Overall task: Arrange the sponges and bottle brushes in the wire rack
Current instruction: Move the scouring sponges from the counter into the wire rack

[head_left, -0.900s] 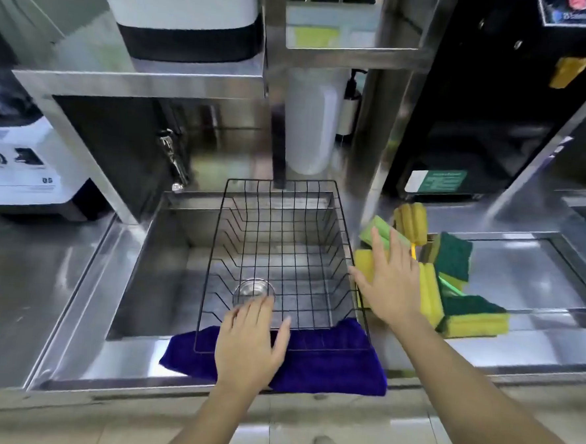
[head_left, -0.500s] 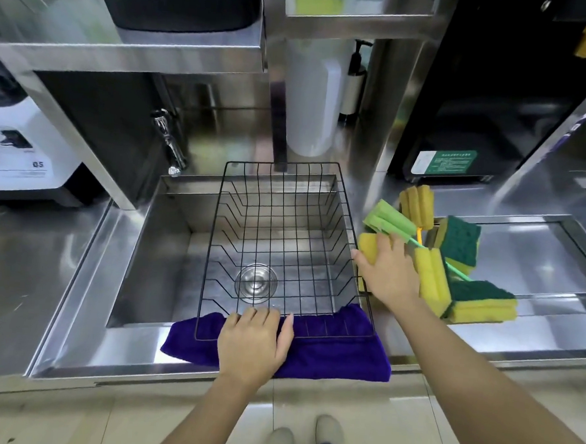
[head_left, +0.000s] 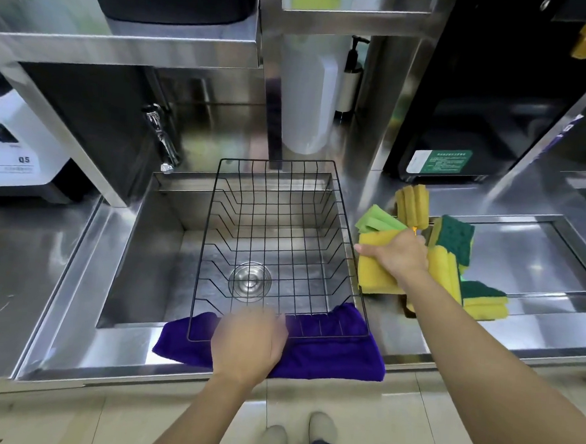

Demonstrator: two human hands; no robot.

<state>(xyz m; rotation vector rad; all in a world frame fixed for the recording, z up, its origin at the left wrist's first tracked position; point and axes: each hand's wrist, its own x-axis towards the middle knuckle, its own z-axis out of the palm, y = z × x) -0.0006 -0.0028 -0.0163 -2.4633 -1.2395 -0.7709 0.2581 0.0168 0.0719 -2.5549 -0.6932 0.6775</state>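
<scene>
A black wire rack (head_left: 276, 241) sits across the sink, its near edge on a purple cloth (head_left: 328, 354). My left hand (head_left: 248, 342) rests on the rack's front edge and the cloth, blurred, fingers curled. To the right lies a pile of yellow-and-green sponges (head_left: 479, 298) with a green-headed bottle brush (head_left: 377, 220) and a yellow-headed brush (head_left: 412, 205). My right hand (head_left: 399, 255) grips a yellow sponge (head_left: 374, 271) at the pile's left edge, beside the rack. The rack holds nothing.
The steel sink (head_left: 152, 254) has a drain (head_left: 249, 281) under the rack and a tap (head_left: 159, 134) at back left. A white bottle (head_left: 306, 95) and pump dispenser (head_left: 350, 77) stand behind. A recessed steel tray (head_left: 529, 257) lies right; a white appliance (head_left: 11, 149) stands left.
My right hand went from lying flat over the sponges to closing on the yellow sponge. My left hand's fingers curled at the rack's front edge. The camera tilted down.
</scene>
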